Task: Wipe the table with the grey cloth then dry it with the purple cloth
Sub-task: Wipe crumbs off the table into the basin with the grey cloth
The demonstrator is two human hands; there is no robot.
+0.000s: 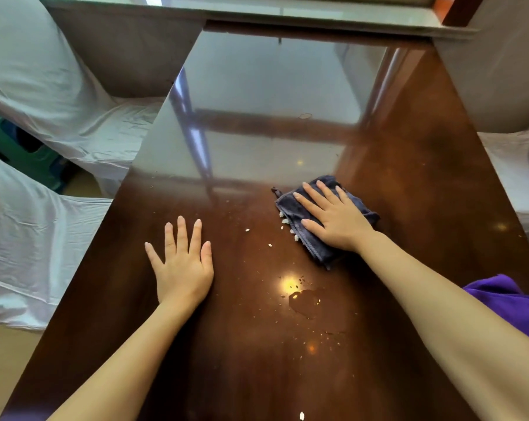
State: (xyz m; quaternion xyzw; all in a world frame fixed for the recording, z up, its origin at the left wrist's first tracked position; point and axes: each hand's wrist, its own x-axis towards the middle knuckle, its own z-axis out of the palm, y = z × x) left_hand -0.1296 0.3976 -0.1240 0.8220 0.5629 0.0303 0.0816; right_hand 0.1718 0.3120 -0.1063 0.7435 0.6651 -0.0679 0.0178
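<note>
Cloth [299, 212] soft, limp; right hand [333, 217] presses it flat, fingers spread, on table [409, 165]. Left hand [182, 265] open, empty.

The counter [409, 165] is a glossy dark reddish brown, with pale reflections across its far half. The grey cloth [299, 214] is a dark bluish grey with stitched edges. The purple cloth [497, 291] is a vivid violet. White grains [284, 220] speckle the brown surface. The chair covers [44, 95] are plain white.
</note>
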